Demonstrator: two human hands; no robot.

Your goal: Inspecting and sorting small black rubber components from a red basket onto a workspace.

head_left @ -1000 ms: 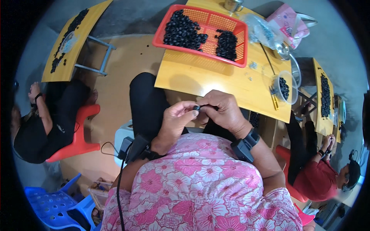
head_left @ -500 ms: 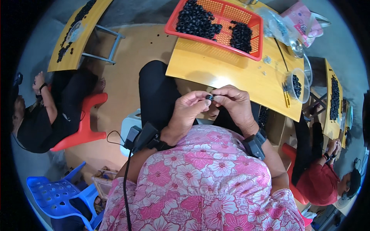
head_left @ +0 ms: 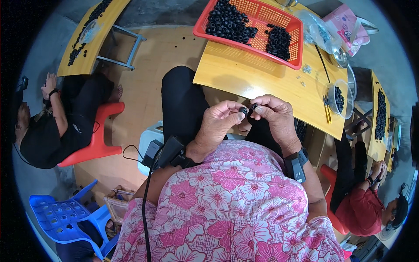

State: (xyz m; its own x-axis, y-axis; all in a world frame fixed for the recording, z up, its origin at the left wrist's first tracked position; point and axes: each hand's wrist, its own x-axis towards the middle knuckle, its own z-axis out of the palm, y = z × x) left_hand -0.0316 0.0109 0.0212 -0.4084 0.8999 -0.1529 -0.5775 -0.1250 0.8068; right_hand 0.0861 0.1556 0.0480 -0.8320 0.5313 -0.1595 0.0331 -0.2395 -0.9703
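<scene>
My left hand (head_left: pixel 221 121) pinches a small round black part (head_left: pixel 243 110) between thumb and fingertips, just in front of the table's near edge. Close beside it, my right hand (head_left: pixel 276 117) pinches another small black piece (head_left: pixel 253 106), whose kind I cannot make out. A narrow gap separates the two pieces. Beyond my hands, a red plastic basket (head_left: pixel 198 35) rests on the yellow table (head_left: pixel 227 72). Inside it lie a big heap of black ring-shaped parts (head_left: pixel 227 22) and a smaller heap of black pieces (head_left: pixel 278 42).
A clear tub (head_left: pixel 348 105) of black parts stands at the table's right, with a yellow-handled tool (head_left: pixel 327 109) beside it. Small silvery bits (head_left: pixel 307 69) lie near a clear bag (head_left: pixel 316 30). Co-workers sit left and right; a blue chair (head_left: pixel 65 218) stands lower left.
My hands were together at one small black part; now they are slightly apart, each with a piece. The view has shifted a little.
</scene>
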